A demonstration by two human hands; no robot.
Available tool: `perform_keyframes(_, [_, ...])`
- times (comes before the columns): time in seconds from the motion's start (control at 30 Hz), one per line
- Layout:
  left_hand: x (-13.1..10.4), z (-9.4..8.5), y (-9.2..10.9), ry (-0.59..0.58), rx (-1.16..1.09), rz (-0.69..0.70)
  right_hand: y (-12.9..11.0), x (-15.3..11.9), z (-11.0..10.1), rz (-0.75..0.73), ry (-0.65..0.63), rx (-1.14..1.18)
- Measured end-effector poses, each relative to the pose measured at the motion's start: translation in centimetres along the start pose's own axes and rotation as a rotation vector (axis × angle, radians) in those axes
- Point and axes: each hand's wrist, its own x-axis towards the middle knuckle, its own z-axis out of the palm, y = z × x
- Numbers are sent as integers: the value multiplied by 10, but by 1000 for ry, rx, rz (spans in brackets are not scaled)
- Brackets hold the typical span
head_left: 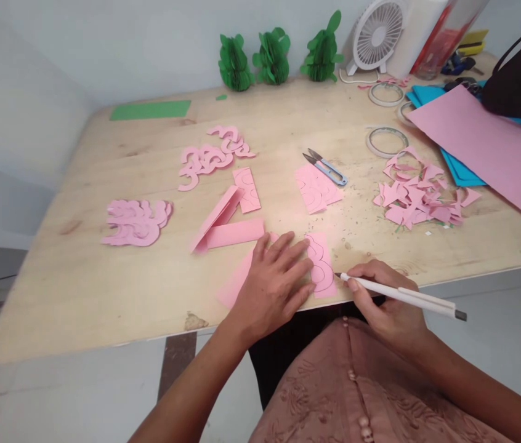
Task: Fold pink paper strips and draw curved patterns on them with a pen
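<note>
My right hand [387, 304] grips a white pen [408, 296], its dark tip at the right edge of a pink paper piece [321, 267]. Curved outlines are drawn on that piece, near the table's front edge. My left hand [276, 283] lies flat with fingers spread, fingertips at the piece's left side, over another pink strip [237, 280]. Beyond it are folded pink strips [235, 234] and a small marked piece [247, 191]. Thread snips [327, 167] rest on more marked pink paper [311, 187].
Cut pink curved shapes [138, 223] lie at left, with more curved cutouts [209, 157] farther back. Pink scraps [420, 194], tape rolls [387, 141] and a pink sheet [491, 147] are at right. Green paper figures [273, 58] and a white fan [377, 38] stand along the wall.
</note>
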Motion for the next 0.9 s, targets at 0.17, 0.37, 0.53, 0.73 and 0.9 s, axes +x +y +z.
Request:
perform_keyframes(0.17, [0, 1, 0, 5, 5, 2, -2, 2, 2, -24, 22, -39])
perform_keyframes(0.37, [0, 0, 1, 10, 5, -3, -3, 2, 2, -47, 8, -57])
perform_keyframes(0.53, [0, 0, 0, 9, 9, -3, -1, 1, -2, 2, -11, 17])
perform_keyframes(0.73, [-1, 0, 1, 1, 1, -2, -3, -1, -2, 21, -1, 41])
perform_keyframes(0.9, [0, -1, 2, 3, 3, -3, -6, 1, 2, -180, -55, 39])
